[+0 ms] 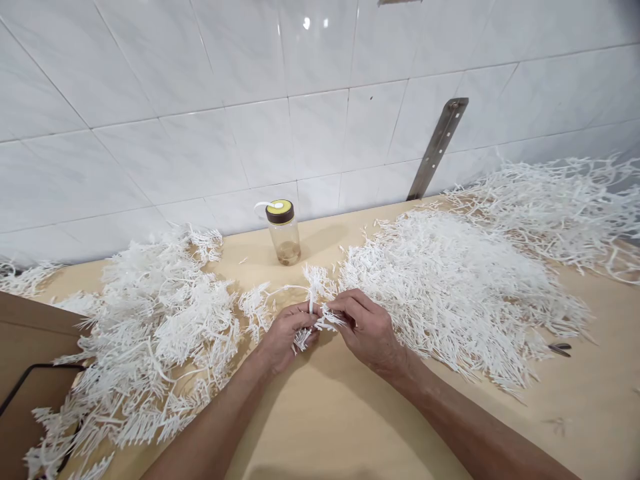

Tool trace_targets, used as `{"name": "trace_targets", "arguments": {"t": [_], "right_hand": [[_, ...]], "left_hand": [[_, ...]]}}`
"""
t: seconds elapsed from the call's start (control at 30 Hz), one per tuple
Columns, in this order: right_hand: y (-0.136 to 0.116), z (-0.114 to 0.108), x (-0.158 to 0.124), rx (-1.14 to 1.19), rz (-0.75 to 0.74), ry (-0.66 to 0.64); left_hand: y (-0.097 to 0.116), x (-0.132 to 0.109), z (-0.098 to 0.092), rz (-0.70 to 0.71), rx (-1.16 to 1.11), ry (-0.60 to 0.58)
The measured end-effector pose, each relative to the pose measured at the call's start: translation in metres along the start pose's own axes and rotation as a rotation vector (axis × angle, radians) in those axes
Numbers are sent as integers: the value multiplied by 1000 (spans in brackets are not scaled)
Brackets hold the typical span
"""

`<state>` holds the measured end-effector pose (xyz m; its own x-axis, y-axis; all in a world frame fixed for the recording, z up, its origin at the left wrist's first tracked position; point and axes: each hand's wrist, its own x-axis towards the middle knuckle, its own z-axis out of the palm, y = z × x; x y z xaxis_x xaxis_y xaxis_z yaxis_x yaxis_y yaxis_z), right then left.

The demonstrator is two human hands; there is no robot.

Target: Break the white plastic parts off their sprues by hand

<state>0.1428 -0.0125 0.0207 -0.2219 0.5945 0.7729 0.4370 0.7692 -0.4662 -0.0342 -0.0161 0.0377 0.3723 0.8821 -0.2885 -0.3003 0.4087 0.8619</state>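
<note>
Partly inside left hand (287, 337), white sprig (311, 301).

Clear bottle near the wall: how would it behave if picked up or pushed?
The bottle is probably light, as brownish contents show only near its base. Standing taller than wide, it might tip under a push; its round body could then roll.

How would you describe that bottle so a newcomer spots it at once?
Start at the white tiled wall and drop to the pale table below it. Near the table's back edge, beyond the left hand and right hand, between the left white heap and the right white heap, stands the bottle. Its yellow-topped, dark-rimmed lid and see-through body set it apart from those stringy heaps.
</note>
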Motion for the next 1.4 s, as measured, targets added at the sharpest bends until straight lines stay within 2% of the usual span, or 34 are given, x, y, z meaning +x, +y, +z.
{"name": "trace_targets", "arguments": {"t": [0.23,0.37,0.53,0.83,1.0,1.2,1.4], "right_hand": [[2,1,0,9,-20,-8],[2,0,0,31,-19,-11],[2,-2,0,34,-23,-1],[2,-2,-1,14,-35,10],[1,-2,-1,12,-33,16],[0,-2,-1,29,-24,1],[1,-3,0,25,-12,-10]], "left_hand": [[-4,2,-5,3,-6,7],[-8,3,-5,1,-101,37],[-10,5,-3,-46,-222,11],[-5,2,-4,-173,-220,-1],[-6,1,-3,-168,-246,-17],[-9,3,-1,-106,-269,47],[-6,4,2,-54,-142,27]]}}
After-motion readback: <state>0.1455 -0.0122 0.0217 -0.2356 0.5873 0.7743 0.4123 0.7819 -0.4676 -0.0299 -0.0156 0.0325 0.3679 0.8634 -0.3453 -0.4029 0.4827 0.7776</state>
